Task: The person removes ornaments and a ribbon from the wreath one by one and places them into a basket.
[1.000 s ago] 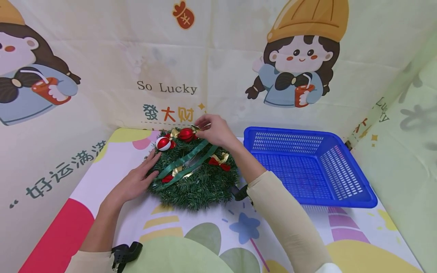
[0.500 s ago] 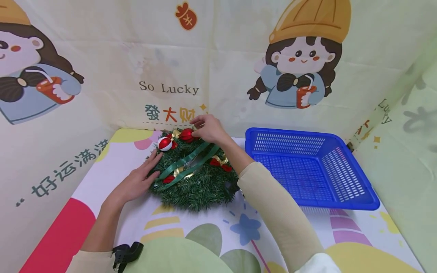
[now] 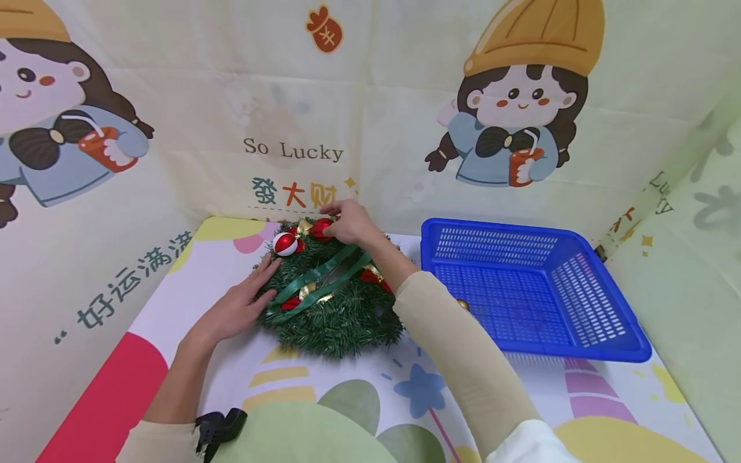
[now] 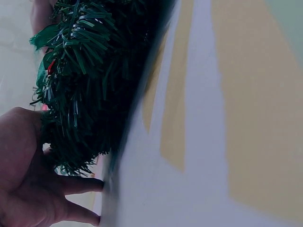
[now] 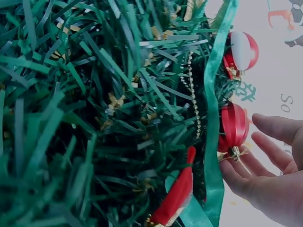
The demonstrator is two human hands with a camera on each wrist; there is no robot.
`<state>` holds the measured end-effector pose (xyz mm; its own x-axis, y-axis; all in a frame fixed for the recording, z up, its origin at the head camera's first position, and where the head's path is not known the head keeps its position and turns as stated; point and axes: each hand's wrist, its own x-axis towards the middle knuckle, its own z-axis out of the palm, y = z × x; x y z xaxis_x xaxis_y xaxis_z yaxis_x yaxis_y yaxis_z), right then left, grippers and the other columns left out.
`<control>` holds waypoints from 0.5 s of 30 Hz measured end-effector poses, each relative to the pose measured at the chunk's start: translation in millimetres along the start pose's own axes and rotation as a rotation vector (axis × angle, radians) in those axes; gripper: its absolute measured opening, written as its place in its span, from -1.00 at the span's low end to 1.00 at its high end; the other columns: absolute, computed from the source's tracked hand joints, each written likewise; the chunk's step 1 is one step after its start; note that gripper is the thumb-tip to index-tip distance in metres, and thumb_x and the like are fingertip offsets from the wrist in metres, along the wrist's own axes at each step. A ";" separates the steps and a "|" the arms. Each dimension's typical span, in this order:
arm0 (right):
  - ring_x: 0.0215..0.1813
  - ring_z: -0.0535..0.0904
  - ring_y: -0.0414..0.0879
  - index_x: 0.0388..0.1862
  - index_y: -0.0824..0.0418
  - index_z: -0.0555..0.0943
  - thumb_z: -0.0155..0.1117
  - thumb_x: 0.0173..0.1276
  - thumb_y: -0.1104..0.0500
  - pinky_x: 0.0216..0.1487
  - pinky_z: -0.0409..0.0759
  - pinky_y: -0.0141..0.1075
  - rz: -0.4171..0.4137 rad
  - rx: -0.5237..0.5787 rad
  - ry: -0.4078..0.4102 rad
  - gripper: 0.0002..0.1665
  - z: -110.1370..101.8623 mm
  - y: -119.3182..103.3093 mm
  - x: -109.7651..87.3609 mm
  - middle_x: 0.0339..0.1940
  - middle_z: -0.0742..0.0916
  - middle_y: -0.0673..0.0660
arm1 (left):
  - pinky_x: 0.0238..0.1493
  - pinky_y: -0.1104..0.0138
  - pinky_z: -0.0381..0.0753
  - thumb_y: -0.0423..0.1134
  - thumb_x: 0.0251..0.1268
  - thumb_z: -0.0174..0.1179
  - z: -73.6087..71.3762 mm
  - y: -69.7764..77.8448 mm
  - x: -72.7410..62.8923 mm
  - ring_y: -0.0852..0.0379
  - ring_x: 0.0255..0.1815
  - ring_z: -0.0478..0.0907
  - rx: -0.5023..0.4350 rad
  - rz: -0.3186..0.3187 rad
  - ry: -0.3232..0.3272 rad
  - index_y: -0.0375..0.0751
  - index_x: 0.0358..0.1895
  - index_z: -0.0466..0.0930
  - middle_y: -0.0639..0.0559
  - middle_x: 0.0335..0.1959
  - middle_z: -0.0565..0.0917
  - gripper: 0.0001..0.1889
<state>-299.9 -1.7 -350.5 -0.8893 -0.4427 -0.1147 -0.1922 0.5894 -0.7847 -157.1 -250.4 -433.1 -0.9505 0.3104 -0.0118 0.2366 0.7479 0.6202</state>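
Observation:
A green tinsel wreath lies on the table, with a green ribbon across it and red-and-gold bows. At its far side hang a red-and-white ball ornament and a red ball ornament. My left hand rests against the wreath's left edge, fingers extended; two fingertips reach the table in the left wrist view. My right hand is at the red ball, its thumb a little off the ball and its fingers spread beneath, by the gold cord.
A blue plastic basket stands right of the wreath, with a small gold ball in it. A cloth-covered wall rises close behind the wreath. A bead chain lies among the tinsel.
My right hand has shifted left, from the gold bow toward the red ball, and its fingers have loosened. The gold ball in the basket has come into view. My left hand stays on the wreath.

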 end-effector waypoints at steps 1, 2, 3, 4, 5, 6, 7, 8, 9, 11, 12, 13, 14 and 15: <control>0.35 0.55 0.10 0.45 0.18 0.55 0.37 0.44 0.31 0.14 0.65 -0.15 -0.001 -0.010 -0.003 -0.39 1.0 0.8 1.0 0.45 0.58 0.20 | 0.56 -0.36 0.05 -0.09 0.71 -0.04 0.4 -0.4 0.4 -0.41 0.70 -0.08 -0.002 -0.001 0.000 0.06 0.74 -0.11 -0.06 0.77 -0.20 -0.31; 0.36 0.55 0.10 0.46 0.17 0.55 0.38 0.43 0.31 0.14 0.65 -0.16 -0.001 -0.023 -0.005 -0.38 1.9 1.6 2.0 0.46 0.58 0.19 | 0.56 -0.36 0.05 -0.08 0.71 -0.04 0.8 -0.7 0.8 -0.40 0.70 -0.08 -0.003 -0.002 0.000 0.07 0.74 -0.11 -0.05 0.77 -0.21 -0.31; 0.37 0.54 0.10 0.46 0.16 0.54 0.39 0.42 0.30 0.16 0.64 -0.15 -0.004 -0.036 -0.007 -0.37 2.7 2.4 3.0 0.47 0.57 0.19 | 0.56 -0.35 0.05 -0.08 0.72 -0.05 1.0 -0.9 1.1 -0.39 0.70 -0.08 -0.003 -0.005 -0.001 0.08 0.74 -0.11 -0.04 0.77 -0.21 -0.31; 0.40 0.53 0.10 0.46 0.16 0.55 0.41 0.41 0.30 0.18 0.64 -0.15 -0.009 -0.051 -0.005 -0.36 3.5 3.4 3.9 0.48 0.56 0.19 | 0.56 -0.35 0.05 -0.08 0.72 -0.05 1.1 -1.3 1.4 -0.39 0.70 -0.08 -0.003 -0.007 -0.002 0.09 0.74 -0.12 -0.03 0.77 -0.21 -0.31; 0.44 0.51 0.10 0.45 0.14 0.56 0.42 0.41 0.30 0.20 0.63 -0.15 -0.011 -0.064 -0.005 -0.37 4.1 4.2 4.7 0.51 0.55 0.17 | 0.57 -0.35 0.05 -0.08 0.72 -0.05 1.1 -1.7 1.7 -0.38 0.70 -0.08 -0.002 -0.009 -0.003 0.09 0.74 -0.12 -0.02 0.77 -0.22 -0.31; 0.46 0.49 0.10 0.44 0.13 0.58 0.42 0.40 0.29 0.21 0.63 -0.15 -0.012 -0.074 -0.004 -0.38 4.6 5.1 5.3 0.51 0.55 0.16 | 0.57 -0.34 0.05 -0.07 0.72 -0.05 1.0 -1.8 1.9 -0.38 0.71 -0.08 -0.002 -0.012 -0.005 0.10 0.74 -0.13 -0.01 0.77 -0.22 -0.31; 0.45 0.50 0.09 0.41 0.12 0.60 0.43 0.40 0.29 0.21 0.63 -0.15 -0.009 -0.077 -0.003 -0.41 5.0 6.1 6.1 0.50 0.56 0.16 | 0.58 -0.33 0.05 -0.07 0.72 -0.06 1.0 -2.1 1.9 -0.36 0.71 -0.08 -0.003 -0.017 -0.006 0.11 0.74 -0.13 0.00 0.77 -0.22 -0.31; 0.43 0.51 0.09 0.38 0.12 0.62 0.43 0.40 0.29 0.20 0.64 -0.15 -0.007 -0.076 -0.002 -0.43 5.2 6.9 6.4 0.48 0.58 0.15 | 0.58 -0.33 0.05 -0.07 0.72 -0.05 0.8 -2.0 1.9 -0.36 0.71 -0.08 -0.004 -0.018 -0.006 0.11 0.74 -0.13 0.00 0.77 -0.23 -0.31; 0.42 0.52 0.09 0.35 0.12 0.64 0.44 0.40 0.28 0.20 0.64 -0.15 -0.006 -0.074 0.000 -0.46 5.3 7.6 6.7 0.46 0.59 0.15 | 0.58 -0.33 0.05 -0.07 0.72 -0.05 0.6 -1.9 1.9 -0.36 0.71 -0.08 -0.005 -0.020 -0.008 0.11 0.74 -0.13 0.01 0.77 -0.23 -0.31; 0.36 0.55 0.08 0.28 0.13 0.66 0.45 0.39 0.28 0.17 0.64 -0.15 0.001 -0.063 0.006 -0.52 5.1 8.5 7.0 0.39 0.63 0.14 | 0.58 -0.34 0.04 -0.07 0.72 -0.06 0.3 -1.7 1.7 -0.36 0.71 -0.09 -0.005 -0.022 -0.009 0.11 0.74 -0.13 0.01 0.77 -0.23 -0.31; 0.33 0.56 0.08 0.24 0.14 0.66 0.45 0.38 0.28 0.16 0.64 -0.15 0.003 -0.055 0.009 -0.55 4.9 8.9 7.0 0.35 0.65 0.15 | 0.58 -0.34 0.04 -0.06 0.72 -0.06 0.2 -1.3 1.5 -0.36 0.71 -0.09 -0.006 -0.024 -0.010 0.11 0.74 -0.13 0.02 0.77 -0.23 -0.31; 0.30 0.57 0.08 0.22 0.14 0.66 0.46 0.38 0.28 0.15 0.63 -0.15 0.004 -0.050 0.011 -0.56 4.7 9.1 7.0 0.32 0.66 0.15 | 0.58 -0.34 0.04 -0.06 0.72 -0.06 0.0 -1.1 1.3 -0.36 0.71 -0.09 -0.006 -0.026 -0.010 0.11 0.74 -0.13 0.02 0.77 -0.23 -0.31; 0.29 0.57 0.08 0.20 0.15 0.66 0.46 0.37 0.28 0.15 0.63 -0.14 0.003 -0.051 0.013 -0.57 4.5 9.0 6.8 0.31 0.67 0.15 | 0.58 -0.34 0.04 -0.06 0.72 -0.06 -0.1 -1.1 1.1 -0.36 0.71 -0.09 -0.006 -0.027 -0.010 0.11 0.74 -0.13 0.02 0.77 -0.23 -0.31; 0.28 0.57 0.07 0.19 0.15 0.65 0.47 0.37 0.28 0.15 0.62 -0.15 0.001 -0.049 0.014 -0.58 4.4 9.0 6.9 0.30 0.67 0.15 | 0.58 -0.34 0.04 -0.07 0.72 -0.06 -0.1 -0.9 0.9 -0.36 0.71 -0.09 -0.006 -0.027 -0.010 0.11 0.74 -0.13 0.02 0.77 -0.23 -0.31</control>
<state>-306.0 -2.4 -361.0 -0.8951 -0.4327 -0.1072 -0.2109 0.6229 -0.7534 -158.2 -250.9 -433.6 -0.9546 0.2956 -0.0363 0.2092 0.7525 0.6244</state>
